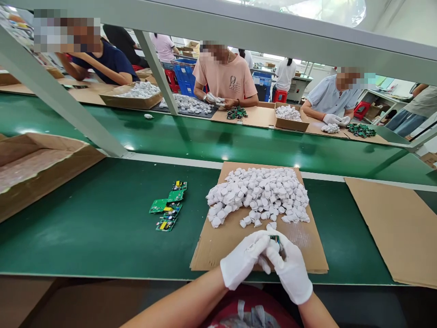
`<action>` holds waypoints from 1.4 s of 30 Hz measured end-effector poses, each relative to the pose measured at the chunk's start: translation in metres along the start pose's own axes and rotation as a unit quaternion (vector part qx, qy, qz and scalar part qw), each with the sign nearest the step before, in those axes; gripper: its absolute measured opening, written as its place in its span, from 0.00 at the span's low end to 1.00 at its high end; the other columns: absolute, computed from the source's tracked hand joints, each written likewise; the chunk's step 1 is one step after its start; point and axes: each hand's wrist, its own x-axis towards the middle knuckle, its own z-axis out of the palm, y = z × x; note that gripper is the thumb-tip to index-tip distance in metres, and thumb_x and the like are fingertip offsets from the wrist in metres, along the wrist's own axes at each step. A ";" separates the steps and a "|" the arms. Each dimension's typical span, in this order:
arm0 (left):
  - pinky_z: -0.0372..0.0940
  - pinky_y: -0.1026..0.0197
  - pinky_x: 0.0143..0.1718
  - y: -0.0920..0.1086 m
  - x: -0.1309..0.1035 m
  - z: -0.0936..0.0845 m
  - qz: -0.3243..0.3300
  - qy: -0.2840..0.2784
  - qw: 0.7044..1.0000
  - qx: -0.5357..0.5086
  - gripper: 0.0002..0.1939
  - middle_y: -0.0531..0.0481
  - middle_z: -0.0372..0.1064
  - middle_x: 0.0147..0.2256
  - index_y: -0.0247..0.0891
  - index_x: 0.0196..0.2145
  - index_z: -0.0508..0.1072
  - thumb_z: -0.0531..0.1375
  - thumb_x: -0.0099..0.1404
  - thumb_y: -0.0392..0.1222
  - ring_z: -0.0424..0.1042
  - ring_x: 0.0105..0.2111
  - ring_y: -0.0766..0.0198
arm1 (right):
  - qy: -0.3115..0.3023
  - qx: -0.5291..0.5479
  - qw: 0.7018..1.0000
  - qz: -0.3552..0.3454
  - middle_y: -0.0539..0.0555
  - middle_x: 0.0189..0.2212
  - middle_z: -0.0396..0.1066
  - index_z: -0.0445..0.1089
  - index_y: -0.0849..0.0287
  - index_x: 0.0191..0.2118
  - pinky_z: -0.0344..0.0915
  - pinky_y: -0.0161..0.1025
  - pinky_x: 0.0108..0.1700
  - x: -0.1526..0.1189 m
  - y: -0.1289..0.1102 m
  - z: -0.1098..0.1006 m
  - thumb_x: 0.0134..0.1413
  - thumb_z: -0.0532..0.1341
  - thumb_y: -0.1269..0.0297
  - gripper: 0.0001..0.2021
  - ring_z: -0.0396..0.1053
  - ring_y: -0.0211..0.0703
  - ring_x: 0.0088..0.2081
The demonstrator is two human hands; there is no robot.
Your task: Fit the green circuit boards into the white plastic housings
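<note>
Both hands wear white gloves and meet over the front of a cardboard sheet (pixel 211 248). Between the fingertips of my left hand (pixel 243 257) and my right hand (pixel 292 269) is a small green circuit board (pixel 275 238), mostly covered by the gloves. The fingers of both hands are closed around it; a white piece may be against it, but glove and piece blend together. Just beyond lies a heap of small white caps (pixel 262 189), with a few loose ones near my fingertips. Several green circuit boards (pixel 167 209) with yellow and black parts lie to the left.
An open cardboard box (pixel 51 159) stands at the left on the green table (pixel 112 232). Another cardboard sheet (pixel 392 223) lies at the right. A slanted metal post (pixel 68 86) and an overhead beam (pixel 239 32) frame the bench. Co-workers sit across the green strip.
</note>
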 end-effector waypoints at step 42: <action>0.62 0.74 0.16 0.005 0.001 -0.007 -0.027 -0.029 0.999 0.028 0.18 0.50 0.64 0.26 0.33 0.37 0.69 0.61 0.56 0.51 0.65 0.23 0.71 | -0.128 0.067 0.989 -0.015 0.52 0.41 0.74 0.67 0.55 0.52 0.63 0.42 0.49 0.010 -0.015 -0.018 0.60 0.47 0.50 0.22 0.69 0.47 0.43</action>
